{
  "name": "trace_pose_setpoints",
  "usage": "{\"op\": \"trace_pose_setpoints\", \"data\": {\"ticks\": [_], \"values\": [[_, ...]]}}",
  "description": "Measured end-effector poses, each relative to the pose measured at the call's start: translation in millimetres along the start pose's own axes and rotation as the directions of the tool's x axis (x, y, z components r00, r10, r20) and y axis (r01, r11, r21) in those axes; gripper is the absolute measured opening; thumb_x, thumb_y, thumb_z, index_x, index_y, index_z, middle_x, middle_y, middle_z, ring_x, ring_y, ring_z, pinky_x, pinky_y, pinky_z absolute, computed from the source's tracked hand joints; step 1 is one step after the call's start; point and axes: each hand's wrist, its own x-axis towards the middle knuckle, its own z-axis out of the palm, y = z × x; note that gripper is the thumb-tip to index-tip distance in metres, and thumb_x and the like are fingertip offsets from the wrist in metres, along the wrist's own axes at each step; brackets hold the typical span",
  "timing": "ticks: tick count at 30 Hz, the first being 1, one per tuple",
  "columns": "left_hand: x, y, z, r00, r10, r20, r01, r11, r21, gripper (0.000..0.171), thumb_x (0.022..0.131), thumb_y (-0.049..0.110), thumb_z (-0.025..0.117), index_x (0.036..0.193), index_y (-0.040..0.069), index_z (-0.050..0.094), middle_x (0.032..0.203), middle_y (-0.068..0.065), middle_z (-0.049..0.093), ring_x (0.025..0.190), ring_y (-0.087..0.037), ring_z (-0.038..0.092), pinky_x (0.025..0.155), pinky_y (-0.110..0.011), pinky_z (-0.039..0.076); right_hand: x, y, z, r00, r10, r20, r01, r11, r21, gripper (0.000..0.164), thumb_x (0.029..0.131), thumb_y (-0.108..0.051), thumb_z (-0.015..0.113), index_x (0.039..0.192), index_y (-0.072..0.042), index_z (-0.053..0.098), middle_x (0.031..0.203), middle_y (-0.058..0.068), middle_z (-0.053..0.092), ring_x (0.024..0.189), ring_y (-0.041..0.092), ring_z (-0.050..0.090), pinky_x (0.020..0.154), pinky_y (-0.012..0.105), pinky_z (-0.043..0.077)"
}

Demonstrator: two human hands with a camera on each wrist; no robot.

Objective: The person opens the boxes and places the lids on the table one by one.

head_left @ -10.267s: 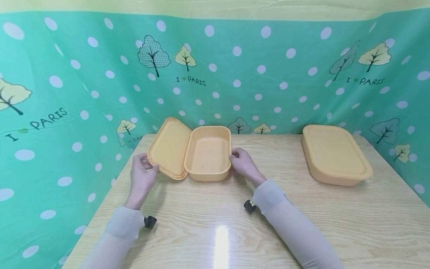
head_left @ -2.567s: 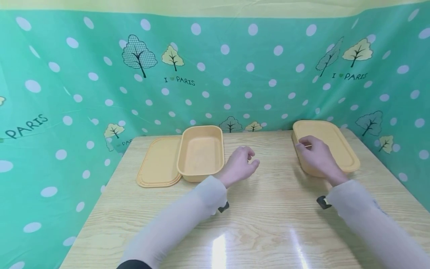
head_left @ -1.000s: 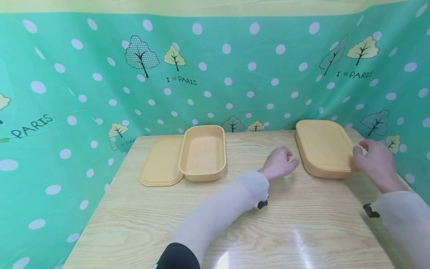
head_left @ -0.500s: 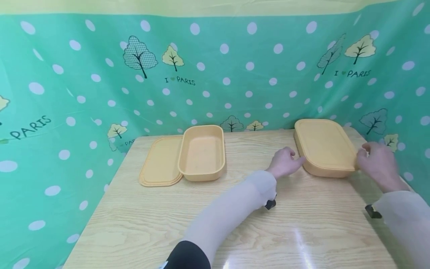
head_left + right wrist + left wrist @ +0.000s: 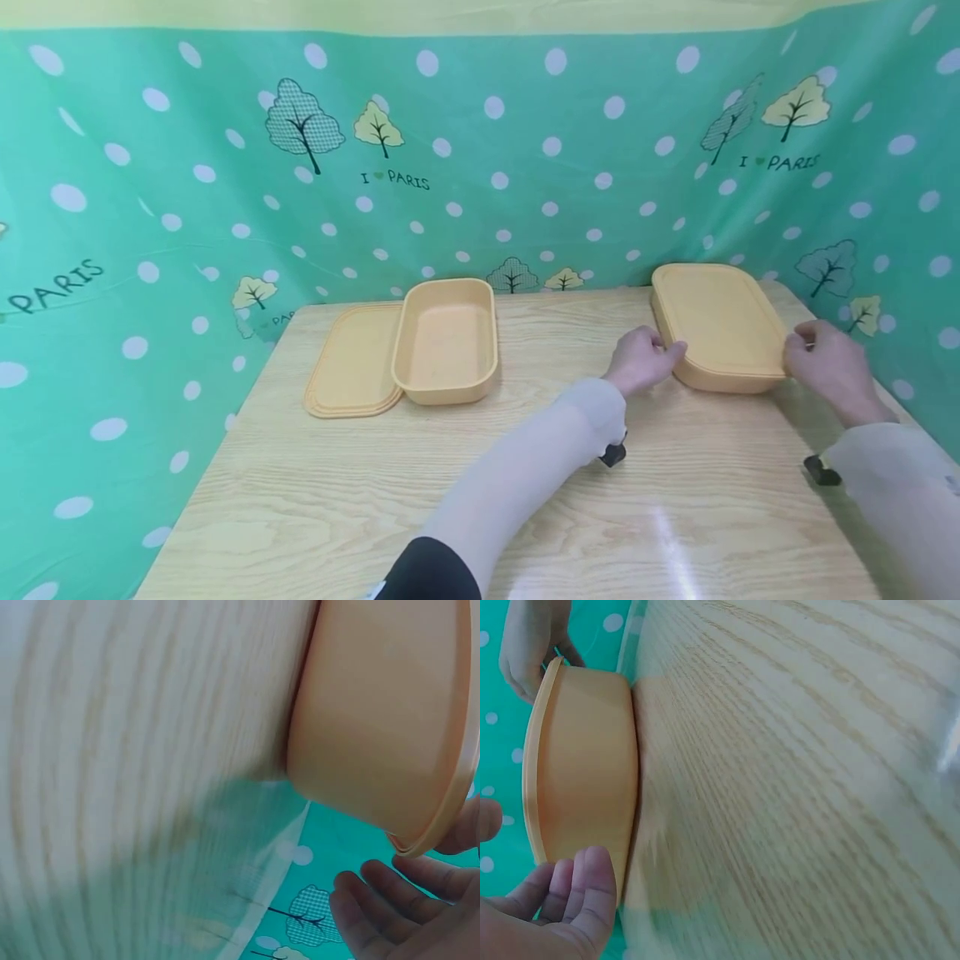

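Note:
A peach-coloured lidded food container (image 5: 716,382) stands on the table at the right, its lid (image 5: 720,321) seated on top. My left hand (image 5: 641,360) is at its near left side. In the left wrist view the left fingers (image 5: 592,889) lie against the container's side wall, while the thumb shows apart, beyond the lid edge. My right hand (image 5: 834,367) is at the right edge, thumb on the lid side and index fingertip at the underside of the lid rim (image 5: 420,844). The other right fingers (image 5: 382,900) hang loosely curved below the rim.
A second container (image 5: 446,392), uncovered, stands at the back left. Its loose lid (image 5: 352,362) lies flat on the table at its left. A patterned green curtain (image 5: 480,167) hangs behind the wood-grain table (image 5: 337,500) and along its sides.
Both hands left the open container and its lid, which now lies flat. They moved right to the lidded container. In the last second the left hand reached its side, and the right thumb its lid edge.

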Motion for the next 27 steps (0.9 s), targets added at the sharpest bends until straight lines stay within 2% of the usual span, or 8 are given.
{"op": "trace_pose_setpoints", "data": {"ticks": [5, 12, 21, 27], "values": [[0.3, 0.7, 2.5, 1.0, -0.014, 0.016, 0.014, 1.0, -0.02, 0.037, 0.091, 0.048, 0.059, 0.104, 0.014, 0.06, 0.09, 0.005, 0.055, 0.079, -0.008, 0.052, 0.068, -0.023, 0.047, 0.7, 2.4, 4.7, 1.0, -0.015, 0.001, 0.015, 1.0, 0.004, 0.058, 0.098, -0.029, 0.028, 0.134, 0.016, 0.032, 0.115, 0.035, 0.046, 0.096, 0.045, 0.047, 0.069, 0.049, 0.044], [1.3, 2.3, 5.1, 0.999, -0.045, 0.019, 0.047, 0.992, -0.114, 0.034, 0.091, 0.044, 0.06, 0.108, 0.014, 0.061, 0.089, 0.005, 0.056, 0.079, -0.007, 0.054, 0.074, -0.023, 0.049, 0.4, -3.3, 8.9, 1.0, 0.027, 0.002, -0.027, 0.999, 0.023, 0.055, 0.098, -0.024, 0.025, 0.134, 0.018, 0.03, 0.118, 0.038, 0.042, 0.096, 0.045, 0.047, 0.069, 0.05, 0.046], [1.2, 4.4, 8.4, 0.999, -0.029, 0.019, 0.03, 0.995, -0.099, 0.034, 0.091, 0.043, 0.061, 0.106, 0.012, 0.061, 0.089, 0.005, 0.056, 0.081, -0.007, 0.053, 0.073, -0.023, 0.048, 2.7, -4.1, 12.2, 1.0, 0.025, -0.007, -0.025, 0.999, 0.029, 0.056, 0.098, -0.022, 0.025, 0.135, 0.02, 0.027, 0.121, 0.04, 0.039, 0.101, 0.049, 0.044, 0.077, 0.06, 0.044], [2.3, 4.5, 10.3, 1.0, -0.029, 0.004, 0.029, 0.995, -0.095, 0.029, 0.091, 0.039, 0.063, 0.102, 0.012, 0.061, 0.086, 0.005, 0.055, 0.079, -0.007, 0.052, 0.071, -0.022, 0.047, 2.3, -4.2, 13.1, 0.999, 0.019, -0.028, -0.018, 1.0, 0.024, 0.054, 0.098, -0.02, 0.026, 0.133, 0.021, 0.03, 0.118, 0.039, 0.041, 0.097, 0.047, 0.046, 0.073, 0.055, 0.046]]}}
